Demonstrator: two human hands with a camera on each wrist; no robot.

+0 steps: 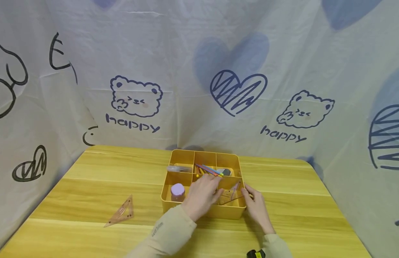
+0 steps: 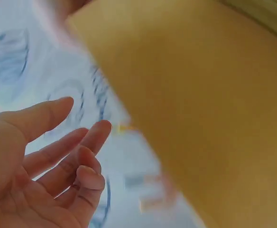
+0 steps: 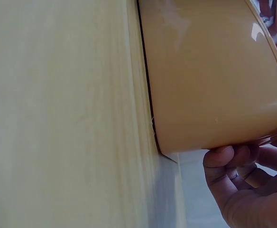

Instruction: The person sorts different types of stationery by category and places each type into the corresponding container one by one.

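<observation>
A yellow organizer box (image 1: pixel 215 214) with several compartments stands on the table. My left hand (image 1: pixel 202 191) is over its front middle compartment, its fingers loosely bent; in the left wrist view the hand (image 2: pixel 53 166) shows nothing in its grasp. At the box's front right corner, my right hand (image 1: pixel 257 206) grips the side wall. The right wrist view shows the fingers (image 3: pixel 219 156) bent against that wall. Pencils (image 1: pixel 207 169) lie in the back middle compartment, partly behind the left hand. Transparent set squares (image 1: pixel 229 195) lean in the front right one. A purple-lidded jar (image 1: pixel 177 191) stands front left.
A transparent triangle ruler (image 1: pixel 123 211) lies on the wooden table (image 1: pixel 73 193), left of the box. A clear slim item (image 1: pixel 179 168) rests across the back left compartment, and a grey-and-white piece (image 1: pixel 226 172) sits back right. A printed curtain (image 1: pixel 186 89) hangs behind.
</observation>
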